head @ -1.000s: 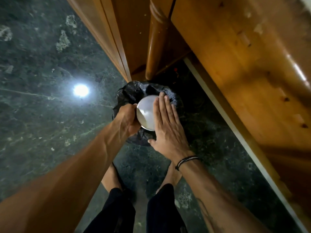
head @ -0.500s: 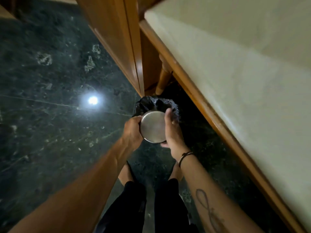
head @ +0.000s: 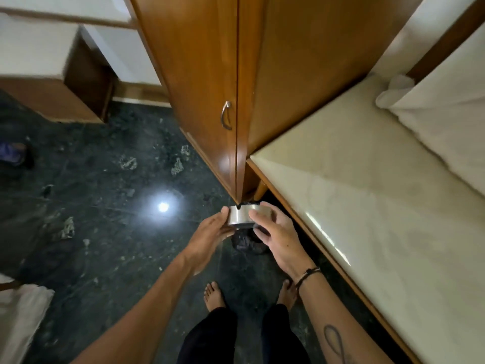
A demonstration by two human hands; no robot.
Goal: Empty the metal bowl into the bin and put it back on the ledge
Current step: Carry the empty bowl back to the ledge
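Observation:
I hold the small metal bowl (head: 241, 216) between both hands, its shiny side wall facing me. My left hand (head: 210, 233) grips its left side. My right hand (head: 275, 232) wraps its right side, fingers over the rim. The bowl hovers above the floor, over the bin. The black-bagged bin (head: 246, 243) shows only partly below my hands, on the dark floor by the wardrobe corner. The cream ledge (head: 354, 195) with a wooden edge runs along the right, about level with the bowl.
A tall wooden wardrobe (head: 210, 74) with a metal handle (head: 226, 115) stands straight ahead. My bare feet (head: 214, 295) stand on the dark marble floor (head: 91, 206), which bears scattered scraps. White fabric (head: 433, 119) lies on the ledge's far end. A wooden bench stands at the back left.
I have stood up and the view has lifted. The bowl has risen from the bin's mouth and turned from tipped-over to side-on, still held in both hands.

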